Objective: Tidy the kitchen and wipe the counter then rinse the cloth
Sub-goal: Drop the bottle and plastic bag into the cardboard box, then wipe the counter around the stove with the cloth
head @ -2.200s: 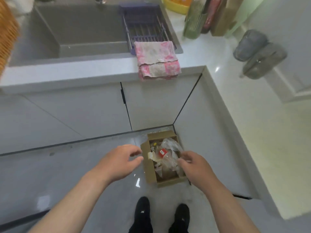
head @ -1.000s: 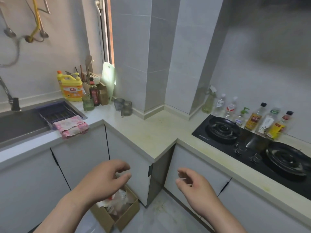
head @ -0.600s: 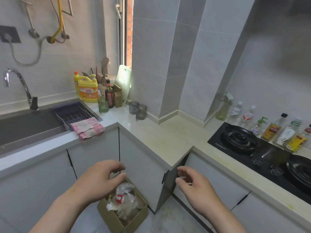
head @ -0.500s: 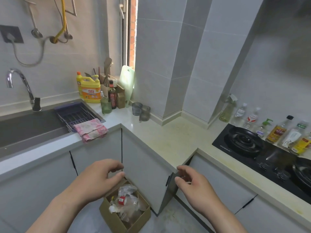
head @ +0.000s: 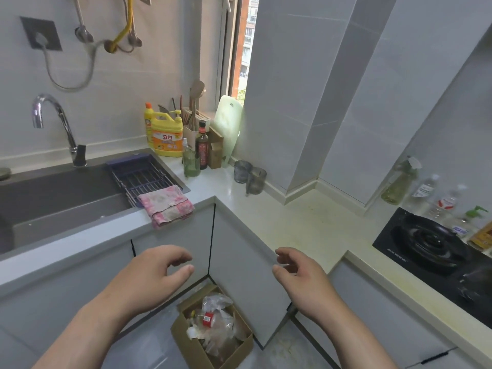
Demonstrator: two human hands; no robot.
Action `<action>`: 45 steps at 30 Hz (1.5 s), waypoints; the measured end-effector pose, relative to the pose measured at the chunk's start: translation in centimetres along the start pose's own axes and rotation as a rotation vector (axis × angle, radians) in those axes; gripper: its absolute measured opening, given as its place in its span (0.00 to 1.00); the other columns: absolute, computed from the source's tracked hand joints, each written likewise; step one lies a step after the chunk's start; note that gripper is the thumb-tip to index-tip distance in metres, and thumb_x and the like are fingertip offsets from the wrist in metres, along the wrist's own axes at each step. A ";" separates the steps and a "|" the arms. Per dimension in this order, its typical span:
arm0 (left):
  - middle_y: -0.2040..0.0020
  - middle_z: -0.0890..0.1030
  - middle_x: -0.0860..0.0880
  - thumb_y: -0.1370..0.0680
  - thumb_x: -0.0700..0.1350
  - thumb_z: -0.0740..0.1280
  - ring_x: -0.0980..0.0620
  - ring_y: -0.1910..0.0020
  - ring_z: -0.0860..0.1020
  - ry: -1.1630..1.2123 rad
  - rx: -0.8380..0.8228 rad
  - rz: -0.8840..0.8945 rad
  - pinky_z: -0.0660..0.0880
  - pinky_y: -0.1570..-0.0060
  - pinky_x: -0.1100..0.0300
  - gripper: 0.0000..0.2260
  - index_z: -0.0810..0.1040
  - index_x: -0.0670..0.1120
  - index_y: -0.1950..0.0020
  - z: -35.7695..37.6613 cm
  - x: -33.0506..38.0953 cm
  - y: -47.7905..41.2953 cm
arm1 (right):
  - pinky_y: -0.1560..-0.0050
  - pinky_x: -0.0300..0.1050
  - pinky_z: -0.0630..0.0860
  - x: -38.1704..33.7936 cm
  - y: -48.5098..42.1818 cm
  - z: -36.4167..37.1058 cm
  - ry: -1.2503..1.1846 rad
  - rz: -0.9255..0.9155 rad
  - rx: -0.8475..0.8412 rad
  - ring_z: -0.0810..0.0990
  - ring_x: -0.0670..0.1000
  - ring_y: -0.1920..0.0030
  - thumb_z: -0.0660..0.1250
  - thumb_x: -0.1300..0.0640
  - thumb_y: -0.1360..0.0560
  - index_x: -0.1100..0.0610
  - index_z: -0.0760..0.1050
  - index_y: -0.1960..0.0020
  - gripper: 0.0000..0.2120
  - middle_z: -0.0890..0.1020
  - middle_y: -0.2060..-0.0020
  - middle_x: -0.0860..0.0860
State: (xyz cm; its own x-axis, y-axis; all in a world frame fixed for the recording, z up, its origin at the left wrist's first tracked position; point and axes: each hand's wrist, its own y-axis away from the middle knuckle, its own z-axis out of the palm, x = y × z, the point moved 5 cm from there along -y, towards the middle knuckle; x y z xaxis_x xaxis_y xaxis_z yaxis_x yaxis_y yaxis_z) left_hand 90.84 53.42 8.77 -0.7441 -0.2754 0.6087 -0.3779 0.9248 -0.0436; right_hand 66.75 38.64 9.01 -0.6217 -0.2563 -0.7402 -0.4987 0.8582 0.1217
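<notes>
Both hands sit slightly higher than a moment ago. Left hand (head: 149,278) at 7 o'clock and right hand (head: 303,282) at 5 o'clock hover with fingers loosely curled, holding nothing, above the rubbish box (head: 186,347) at 6 o'clock. Farther, at 10 o'clock, the folded cloth (head: 166,206) lies on the counter (head: 292,225) edge, overlapping the rack (head: 143,177) in the sink (head: 53,187).

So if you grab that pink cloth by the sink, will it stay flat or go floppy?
Probably floppy: the pink cloth is folded in soft layers and its front edge droops over the counter edge. It would likely unfold if lifted by one corner. It looks light, though wet or dry I cannot tell.
</notes>
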 end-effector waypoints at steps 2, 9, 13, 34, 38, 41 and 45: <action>0.50 0.78 0.66 0.23 0.53 0.67 0.70 0.51 0.73 0.001 0.004 -0.016 0.71 0.52 0.67 0.04 0.74 0.63 0.51 -0.1 -1.1 -1.3 | 0.41 0.40 0.72 -0.3 -2.0 0.4 0.004 -0.011 -0.012 0.76 0.41 0.43 0.65 0.50 0.22 0.45 0.72 0.32 0.18 0.77 0.42 0.39; 0.52 0.79 0.66 0.23 0.52 0.68 0.70 0.52 0.74 0.027 0.016 -0.082 0.71 0.52 0.67 0.06 0.74 0.64 0.54 0.2 -4.4 -8.1 | 0.44 0.38 0.71 -0.4 -11.0 1.5 0.004 -0.023 -0.036 0.76 0.40 0.44 0.66 0.51 0.22 0.46 0.73 0.33 0.18 0.78 0.44 0.39; 0.53 0.79 0.66 0.24 0.51 0.69 0.69 0.52 0.75 0.009 0.016 -0.128 0.73 0.51 0.63 0.06 0.75 0.64 0.57 -0.4 -6.1 -12.7 | 0.46 0.37 0.70 -0.9 -16.7 2.3 -0.026 -0.022 -0.061 0.76 0.38 0.45 0.66 0.51 0.22 0.46 0.73 0.33 0.17 0.78 0.43 0.39; 0.39 0.79 0.56 0.23 0.49 0.67 0.57 0.42 0.76 -0.004 -0.062 -0.354 0.72 0.40 0.57 0.14 0.78 0.55 0.37 -3.3 -21.3 -27.4 | 0.42 0.42 0.77 -7.3 -32.4 13.9 -0.129 -0.032 -0.307 0.78 0.39 0.46 0.66 0.50 0.22 0.45 0.73 0.34 0.17 0.78 0.45 0.41; 0.33 0.76 0.52 0.22 0.48 0.66 0.53 0.38 0.75 -0.022 -0.167 -0.364 0.70 0.39 0.58 0.20 0.73 0.50 0.30 -2.8 -25.0 -32.0 | 0.49 0.38 0.75 -8.5 -35.1 17.5 -0.134 0.031 -0.297 0.78 0.41 0.47 0.65 0.49 0.22 0.46 0.73 0.33 0.18 0.79 0.46 0.42; 0.28 0.71 0.51 0.22 0.48 0.65 0.51 0.30 0.71 -0.040 -0.254 -0.333 0.67 0.32 0.56 0.24 0.68 0.50 0.25 -1.6 -27.7 -35.2 | 0.52 0.34 0.73 -9.0 -36.6 20.2 -0.078 0.065 -0.300 0.78 0.40 0.48 0.64 0.47 0.23 0.46 0.72 0.32 0.20 0.79 0.46 0.42; 0.29 0.73 0.54 0.24 0.48 0.64 0.53 0.32 0.72 -0.038 -0.348 -0.273 0.69 0.34 0.56 0.26 0.68 0.55 0.26 0.3 -30.4 -38.4 | 0.44 0.39 0.75 -9.4 -37.9 23.9 -0.035 0.109 -0.354 0.77 0.41 0.45 0.63 0.45 0.22 0.44 0.68 0.29 0.22 0.77 0.41 0.43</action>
State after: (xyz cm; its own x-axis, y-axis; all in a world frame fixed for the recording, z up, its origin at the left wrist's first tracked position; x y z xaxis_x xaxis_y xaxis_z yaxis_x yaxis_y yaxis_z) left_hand 127.83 26.19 -8.32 -0.6650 -0.5251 0.5311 -0.3602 0.8484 0.3878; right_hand 105.92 19.12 -4.49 -0.6651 -0.1513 -0.7313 -0.6122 0.6712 0.4179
